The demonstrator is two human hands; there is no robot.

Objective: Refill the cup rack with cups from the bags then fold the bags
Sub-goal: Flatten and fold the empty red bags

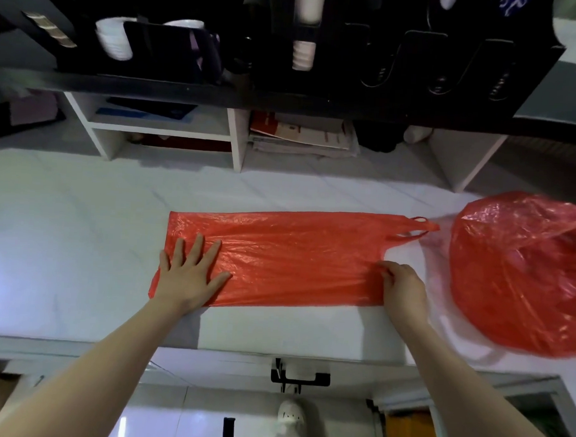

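A red plastic bag (295,255) lies flattened lengthwise on the white counter (81,242), its handles pointing right. My left hand (188,273) presses flat on the bag's left end with fingers spread. My right hand (401,286) pinches the bag's near right edge by the handle cut-out. A second red bag (522,271), crumpled and puffed, sits at the right on a clear plastic bag (456,338). The black cup rack (320,54) hangs above, with white cup stacks (303,54) in some slots.
White shelf dividers (237,140) stand at the back of the counter, holding papers (303,136) and dark items. The counter's front edge (274,353) runs just below my hands. Several rack slots at the right look dark.
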